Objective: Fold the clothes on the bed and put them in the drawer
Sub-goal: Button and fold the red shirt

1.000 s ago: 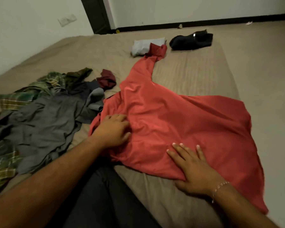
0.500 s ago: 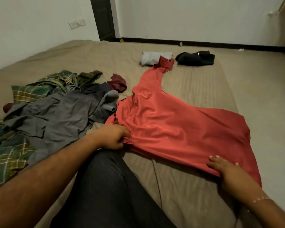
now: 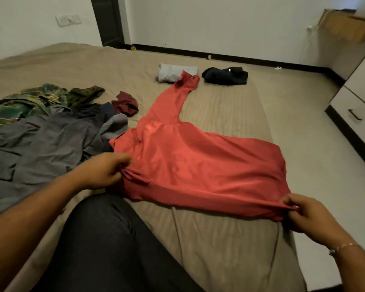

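- Bed (image 3: pixel 230 239) with tan sheet fills most of the view; left edge runs along a white wall with a switch plate (image 3: pixel 68 20).
- Far left on the sheet: loose pile, green plaid shirt (image 3: pixel 19 106) under a grey garment (image 3: pixel 40 148), olive piece (image 3: pixel 85 94) behind, small maroon piece (image 3: pixel 125 105) at the pile's right edge.
- Dark door (image 3: pixel 110 20) at the far wall, black skirting running right from it.
- Person's dark-trousered leg (image 3: pixel 105 249) lies on the near part of the bed, between the arms.
- Left hand (image 3: pixel 101 172) grasps a bunched bit of the red shirt (image 3: pixel 198 161) at its near-left corner, fingers curled round the cloth.
- Red shirt lies spread flat mid-bed, just beside the grey pile; one sleeve stretches toward the far end, cuff touching a folded light-grey garment (image 3: pixel 173 72).
- Folded black garment (image 3: pixel 226 75) sits just right of the grey one, apart from the shirt's sleeve.
- Right hand (image 3: pixel 308 216), bracelet at the wrist, pinches the shirt's near-right corner at the bed's right edge; hem is taut between the two hands.
- Bare sheet between shirt and near edge, also between the sleeve and the right edge.
- Right of the bed: strip of pale floor (image 3: pixel 303 106), open up to a white drawer unit (image 3: pixel 356 110) with a dark handle.
- Wooden shelf (image 3: pixel 350 26) on the wall, top right.
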`<state>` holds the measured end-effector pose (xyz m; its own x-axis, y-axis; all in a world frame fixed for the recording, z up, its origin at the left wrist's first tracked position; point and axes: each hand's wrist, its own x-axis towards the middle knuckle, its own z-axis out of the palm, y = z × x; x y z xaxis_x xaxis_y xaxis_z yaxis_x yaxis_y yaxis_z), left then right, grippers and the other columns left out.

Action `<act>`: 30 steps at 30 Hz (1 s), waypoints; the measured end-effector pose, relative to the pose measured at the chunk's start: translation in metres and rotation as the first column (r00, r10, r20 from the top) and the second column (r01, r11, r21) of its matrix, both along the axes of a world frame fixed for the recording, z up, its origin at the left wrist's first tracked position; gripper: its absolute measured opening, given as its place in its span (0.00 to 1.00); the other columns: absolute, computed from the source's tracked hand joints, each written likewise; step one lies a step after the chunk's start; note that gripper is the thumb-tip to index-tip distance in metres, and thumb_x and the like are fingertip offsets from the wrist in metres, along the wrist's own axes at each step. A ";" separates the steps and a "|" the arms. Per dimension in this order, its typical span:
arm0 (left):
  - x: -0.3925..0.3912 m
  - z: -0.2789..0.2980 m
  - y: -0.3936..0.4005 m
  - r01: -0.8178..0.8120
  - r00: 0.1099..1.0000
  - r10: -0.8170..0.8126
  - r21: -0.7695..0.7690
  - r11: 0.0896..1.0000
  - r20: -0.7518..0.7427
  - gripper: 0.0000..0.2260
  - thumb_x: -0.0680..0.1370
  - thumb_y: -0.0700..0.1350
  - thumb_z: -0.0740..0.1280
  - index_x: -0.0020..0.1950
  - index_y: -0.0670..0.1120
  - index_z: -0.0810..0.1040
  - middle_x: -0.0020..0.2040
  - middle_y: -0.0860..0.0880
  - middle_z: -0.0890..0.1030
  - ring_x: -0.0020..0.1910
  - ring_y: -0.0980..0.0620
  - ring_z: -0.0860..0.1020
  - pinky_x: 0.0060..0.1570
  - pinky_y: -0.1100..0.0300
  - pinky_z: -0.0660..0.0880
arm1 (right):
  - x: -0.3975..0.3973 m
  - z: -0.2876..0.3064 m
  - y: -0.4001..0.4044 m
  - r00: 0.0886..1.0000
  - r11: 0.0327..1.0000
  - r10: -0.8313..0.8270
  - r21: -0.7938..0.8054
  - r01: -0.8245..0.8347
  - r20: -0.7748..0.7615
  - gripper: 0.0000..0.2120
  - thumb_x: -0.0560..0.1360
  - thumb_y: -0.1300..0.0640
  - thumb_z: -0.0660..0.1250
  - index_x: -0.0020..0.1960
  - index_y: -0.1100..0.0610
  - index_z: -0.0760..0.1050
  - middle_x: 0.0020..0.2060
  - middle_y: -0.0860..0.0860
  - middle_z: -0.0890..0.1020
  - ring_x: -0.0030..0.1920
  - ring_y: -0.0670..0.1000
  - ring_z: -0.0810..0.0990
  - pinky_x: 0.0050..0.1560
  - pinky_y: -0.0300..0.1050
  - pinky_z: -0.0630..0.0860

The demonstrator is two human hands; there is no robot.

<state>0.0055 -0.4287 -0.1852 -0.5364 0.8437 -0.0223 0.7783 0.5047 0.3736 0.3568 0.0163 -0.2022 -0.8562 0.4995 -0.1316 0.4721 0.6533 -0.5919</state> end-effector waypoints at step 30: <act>0.014 -0.067 0.140 -0.313 0.935 0.208 -0.393 0.864 -0.288 0.42 0.75 0.61 0.62 0.84 0.57 0.46 0.85 0.51 0.42 0.84 0.53 0.42 0.77 0.34 0.48 | -0.107 -0.086 -0.013 0.920 0.796 0.224 0.484 -0.364 0.322 0.41 0.75 0.24 0.47 0.83 0.36 0.40 0.82 0.40 0.40 0.82 0.46 0.37 0.76 0.67 0.28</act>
